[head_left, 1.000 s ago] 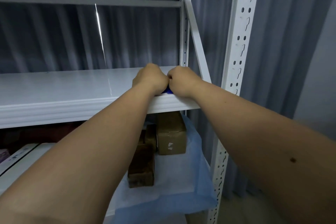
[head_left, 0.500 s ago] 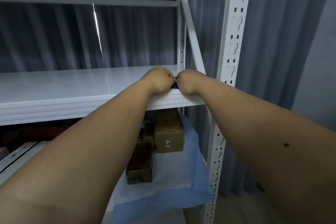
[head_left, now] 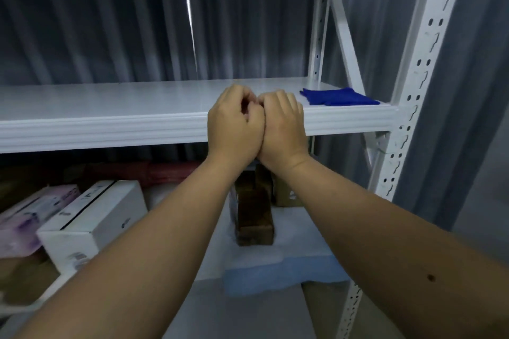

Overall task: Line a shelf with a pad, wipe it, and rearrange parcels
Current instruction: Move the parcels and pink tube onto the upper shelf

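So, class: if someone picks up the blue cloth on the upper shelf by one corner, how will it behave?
The blue cloth lies flat and folded with soft, uneven edges, so it will probably droop and unfold. It looks thin, so likely light. On the smooth white shelf it may slide easily when pushed.

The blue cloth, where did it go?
In the head view the blue cloth lies flat on the white shelf, at its right end beside the upright post, just right of the right hand.
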